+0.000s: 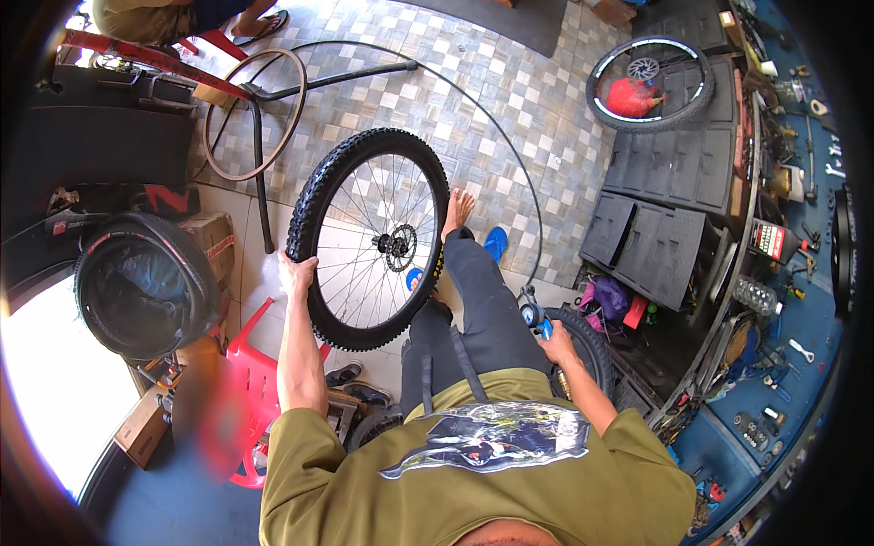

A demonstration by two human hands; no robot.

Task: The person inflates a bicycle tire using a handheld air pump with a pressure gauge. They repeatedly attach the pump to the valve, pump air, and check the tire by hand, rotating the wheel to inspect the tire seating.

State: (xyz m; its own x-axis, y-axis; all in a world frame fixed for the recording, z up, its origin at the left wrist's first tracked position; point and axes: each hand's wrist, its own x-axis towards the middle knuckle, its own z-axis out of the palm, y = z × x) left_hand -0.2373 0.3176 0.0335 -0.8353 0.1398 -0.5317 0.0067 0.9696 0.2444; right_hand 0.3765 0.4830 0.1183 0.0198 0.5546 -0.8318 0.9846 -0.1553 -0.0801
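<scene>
A bicycle wheel [320,187] with a knobbly black tyre and a disc rotor [399,247] is tilted in front of my legs. My left hand [299,275] is closed around the tyre's left side, thumb on the tread. The far right edge of the tyre lies close beside my bare foot [458,214]. At my right thigh, my right hand [557,346] grips a blue tyre inflator [535,317] with a round gauge. From the inflator a long black hose [499,123] loops away across the floor. Whether the inflator touches anything below is hidden.
A bare rim [211,118] leans on a stand at far left. Spare tyres [146,287] and a red plastic chair [257,359] are at left. Another wheel [706,86] rests on black drawers at right, beside a blue bench [801,314] with tools. Another person's sandalled foot [262,27] shows above.
</scene>
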